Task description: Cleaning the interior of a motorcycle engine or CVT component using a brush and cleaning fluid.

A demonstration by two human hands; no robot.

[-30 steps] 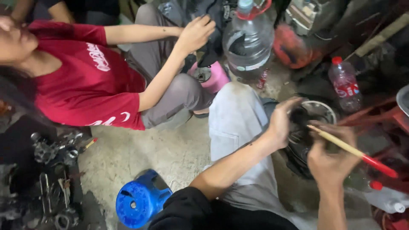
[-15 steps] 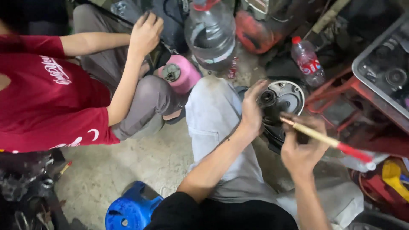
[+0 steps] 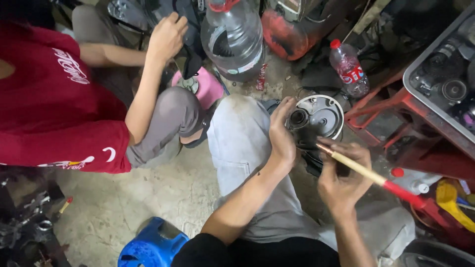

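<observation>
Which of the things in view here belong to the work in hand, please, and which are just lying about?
In hand:
left hand steadying the round metal housing
right hand holding the wooden-handled tool

Lying about:
large water jug
small plastic bottle
blue stool
red tray stand

Bare concrete floor (image 3: 148, 198) lies open to the left of the grey-trousered knee (image 3: 237, 133). Ahead, a large clear plastic jug (image 3: 232, 39) and a small red-capped bottle (image 3: 349, 69) crowd the round metal housing (image 3: 321, 116); a red metal stand (image 3: 396, 106) blocks the right.
</observation>
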